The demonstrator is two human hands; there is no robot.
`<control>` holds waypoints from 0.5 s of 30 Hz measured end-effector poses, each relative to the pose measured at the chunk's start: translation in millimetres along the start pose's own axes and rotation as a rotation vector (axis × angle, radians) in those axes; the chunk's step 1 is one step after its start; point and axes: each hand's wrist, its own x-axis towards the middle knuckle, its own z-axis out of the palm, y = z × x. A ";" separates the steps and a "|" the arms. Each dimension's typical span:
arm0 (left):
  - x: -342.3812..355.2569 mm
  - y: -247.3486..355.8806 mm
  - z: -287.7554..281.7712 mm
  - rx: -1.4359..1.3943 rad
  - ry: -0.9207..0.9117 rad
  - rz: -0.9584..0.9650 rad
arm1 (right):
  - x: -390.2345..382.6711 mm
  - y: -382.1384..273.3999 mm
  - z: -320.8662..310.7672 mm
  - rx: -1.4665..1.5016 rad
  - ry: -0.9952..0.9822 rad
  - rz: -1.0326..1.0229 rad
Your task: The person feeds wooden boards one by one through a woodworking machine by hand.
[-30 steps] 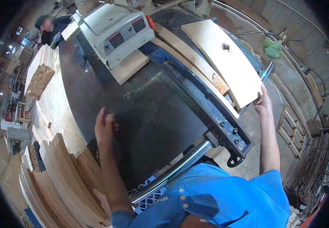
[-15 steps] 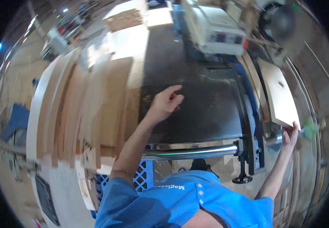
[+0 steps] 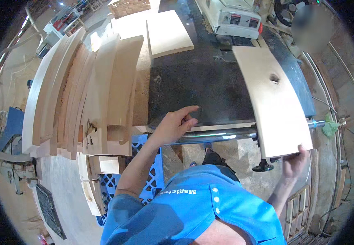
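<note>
My right hand [image 3: 295,157] grips the near end of a pale board [image 3: 273,108] with a dark knot, which lies at the right side of the dark machine table [image 3: 197,90], over its chrome rail [image 3: 218,134]. My left hand [image 3: 179,124] holds nothing; its index finger is stretched out and the others are loosely bent over the table's near edge. A shorter pale board [image 3: 169,32] rests at the table's far left. Stacked planks [image 3: 95,94] fill the left side beside my left arm.
A white machine housing [image 3: 234,18] stands at the back right, with a black handwheel [image 3: 262,165] below the near rail. A stack of cut blocks [image 3: 130,8] sits at the far back. A blue plastic pallet [image 3: 140,147] is low at left; hoses and rails line the right wall.
The view has turned left. The board in my right hand has come leftward onto the table's right side. The shorter board now lies on the far table; the co-worker seen earlier is not clearly visible.
</note>
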 end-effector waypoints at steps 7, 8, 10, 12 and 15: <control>-2.4 -2.7 9.9 0.033 -0.108 0.007 | 19.9 73.9 20.5 0.077 -0.006 0.102; -1.7 -1.5 10.8 0.056 -0.119 -0.049 | 21.4 82.0 29.2 0.055 -0.025 0.136; 4.8 -1.9 15.4 0.089 -0.137 -0.094 | 34.8 105.8 33.4 0.102 0.037 0.166; 7.2 -5.7 18.3 0.104 -0.100 -0.106 | 39.7 122.5 44.5 0.183 0.057 0.230; 15.6 -2.9 17.0 0.122 -0.021 -0.088 | 46.2 132.5 45.0 0.174 0.070 0.209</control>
